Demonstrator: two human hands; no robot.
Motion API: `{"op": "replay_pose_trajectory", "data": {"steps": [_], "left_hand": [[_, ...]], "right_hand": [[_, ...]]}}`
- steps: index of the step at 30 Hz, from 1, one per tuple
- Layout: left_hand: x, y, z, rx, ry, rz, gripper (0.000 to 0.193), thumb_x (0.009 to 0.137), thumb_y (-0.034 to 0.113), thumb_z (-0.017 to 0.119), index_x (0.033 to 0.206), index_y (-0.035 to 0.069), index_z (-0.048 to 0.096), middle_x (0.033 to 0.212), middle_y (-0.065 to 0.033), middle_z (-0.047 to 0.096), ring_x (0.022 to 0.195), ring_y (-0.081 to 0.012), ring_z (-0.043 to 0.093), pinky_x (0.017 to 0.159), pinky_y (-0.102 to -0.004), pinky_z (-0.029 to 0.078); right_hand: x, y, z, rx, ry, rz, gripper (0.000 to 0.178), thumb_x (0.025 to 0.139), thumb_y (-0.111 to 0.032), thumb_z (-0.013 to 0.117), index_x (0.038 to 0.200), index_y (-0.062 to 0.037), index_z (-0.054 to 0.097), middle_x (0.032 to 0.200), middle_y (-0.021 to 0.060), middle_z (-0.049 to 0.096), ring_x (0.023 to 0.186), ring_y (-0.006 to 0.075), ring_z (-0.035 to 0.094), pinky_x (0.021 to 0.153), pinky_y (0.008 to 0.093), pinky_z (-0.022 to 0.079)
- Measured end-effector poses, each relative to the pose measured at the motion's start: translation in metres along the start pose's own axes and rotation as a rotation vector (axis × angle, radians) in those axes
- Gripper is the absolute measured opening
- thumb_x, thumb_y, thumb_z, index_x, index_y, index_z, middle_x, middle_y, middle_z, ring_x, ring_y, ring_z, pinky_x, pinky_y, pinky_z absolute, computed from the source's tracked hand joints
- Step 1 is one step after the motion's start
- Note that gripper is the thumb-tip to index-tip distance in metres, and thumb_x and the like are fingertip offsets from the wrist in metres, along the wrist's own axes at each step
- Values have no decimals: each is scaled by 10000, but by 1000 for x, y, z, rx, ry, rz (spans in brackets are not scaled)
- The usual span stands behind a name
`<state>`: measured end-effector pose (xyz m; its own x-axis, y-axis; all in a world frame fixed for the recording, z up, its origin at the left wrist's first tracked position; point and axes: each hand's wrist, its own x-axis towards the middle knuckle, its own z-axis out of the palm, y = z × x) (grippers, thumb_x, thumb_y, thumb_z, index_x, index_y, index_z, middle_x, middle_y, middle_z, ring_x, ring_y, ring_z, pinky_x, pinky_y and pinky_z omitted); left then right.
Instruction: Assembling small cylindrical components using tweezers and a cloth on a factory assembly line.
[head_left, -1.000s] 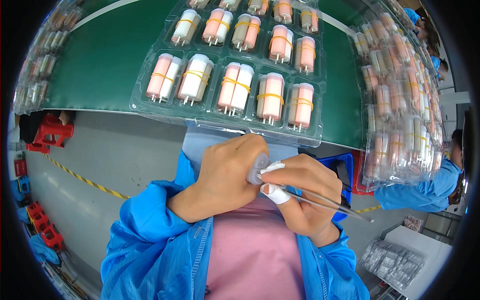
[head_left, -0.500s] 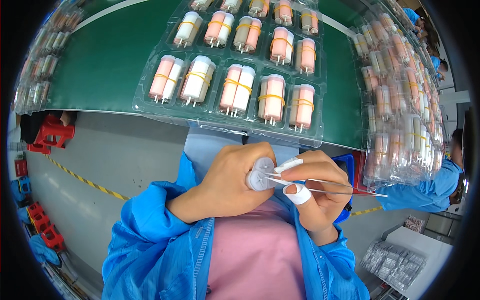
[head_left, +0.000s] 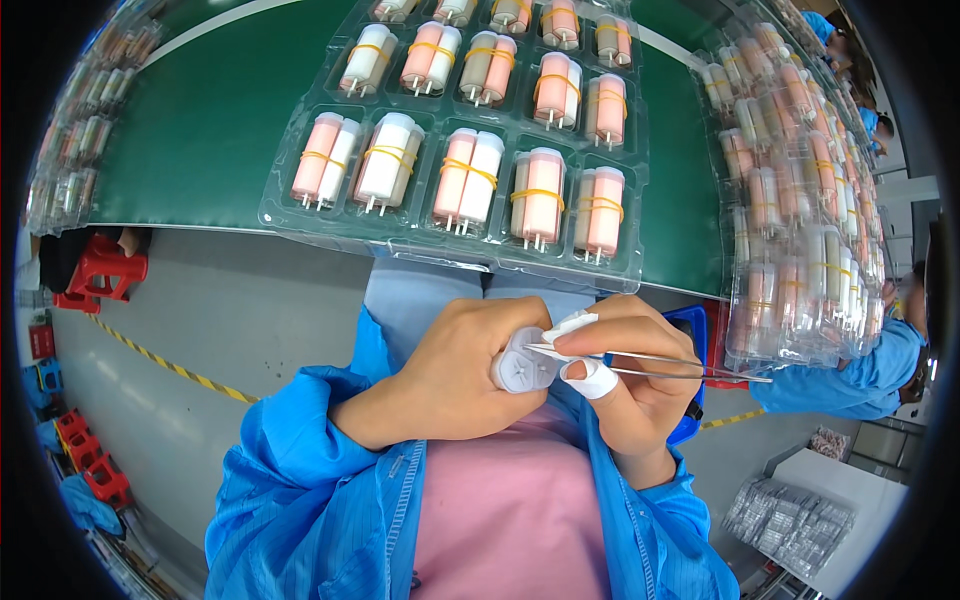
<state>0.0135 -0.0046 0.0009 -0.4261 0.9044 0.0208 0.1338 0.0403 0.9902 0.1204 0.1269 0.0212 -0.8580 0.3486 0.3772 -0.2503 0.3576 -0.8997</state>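
Note:
My left hand (head_left: 455, 370) is closed around a pair of joined cylinders (head_left: 520, 375), their pale grey round ends turned up toward me. Most of their length is hidden inside the fist. From the right, my right hand (head_left: 640, 375) pinches metal tweezers (head_left: 655, 365) between thumb and fingers, with white tape wrapped on the thumb and a forefinger. The tweezer tips come together at the upper of the two round ends, at or very near its middle. Beyond my hands lies a clear plastic tray (head_left: 270, 212) of pink, white and grey cylinder pairs (head_left: 470, 175), each bound with a yellow rubber band.
The tray lies on a green table (head_left: 200, 150) and overhangs its near edge. Stacked trays of cylinders (head_left: 800, 230) stand at the right, with more stacks (head_left: 80, 150) at the far left. A blue bin (head_left: 690, 425) is beside my right hand. A blue-sleeved person (head_left: 850, 375) works at the right.
The tweezer tips, spread apart before, have come together and sit higher on the round ends. The cylinder pair has turned a little in my left hand.

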Motion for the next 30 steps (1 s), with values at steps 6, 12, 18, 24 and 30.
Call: {"op": "replay_pose_trajectory", "data": {"steps": [6, 12, 18, 24, 30], "left_hand": [[0, 0, -1, 28, -5, 11, 199, 643, 44, 655, 810, 18, 549, 703, -162, 586, 628, -347, 582, 549, -392, 436], [0, 1, 0, 53, 9, 33, 194, 648, 45, 658, 805, 18, 548, 701, -162, 586, 624, -354, 582, 540, -395, 435], [0, -5, 2, 118, 41, 74, 175, 670, 57, 663, 798, 25, 548, 699, -173, 578, 637, -376, 577, 534, -418, 427], [-2, -11, 4, 216, 68, 107, 257, 643, 71, 742, 775, 22, 528, 670, -128, 541, 581, -304, 564, 507, -330, 414], [1, -13, 4, 240, 84, 81, 223, 659, 61, 720, 779, 24, 536, 682, -127, 565, 604, -284, 588, 529, -329, 433]], "right_hand": [[-3, 3, 1, 7, 25, 18, 138, 727, -19, 687, 864, -7, 679, 827, 127, 674, 724, 203, 656, 641, 280, 516], [-2, 1, 1, -32, 20, -4, 122, 731, -18, 684, 853, -11, 678, 818, 123, 676, 722, 209, 659, 642, 283, 520], [2, -2, 2, -90, -11, 1, 113, 713, -10, 686, 826, -12, 684, 796, 114, 669, 702, 228, 651, 622, 293, 512], [2, -2, 1, -84, -36, -5, 124, 694, 4, 690, 816, -15, 680, 781, 110, 663, 689, 237, 643, 605, 302, 505], [5, -3, 3, -273, -78, -124, 153, 683, 4, 707, 832, -13, 679, 805, 107, 662, 702, 234, 641, 609, 294, 502]]}}
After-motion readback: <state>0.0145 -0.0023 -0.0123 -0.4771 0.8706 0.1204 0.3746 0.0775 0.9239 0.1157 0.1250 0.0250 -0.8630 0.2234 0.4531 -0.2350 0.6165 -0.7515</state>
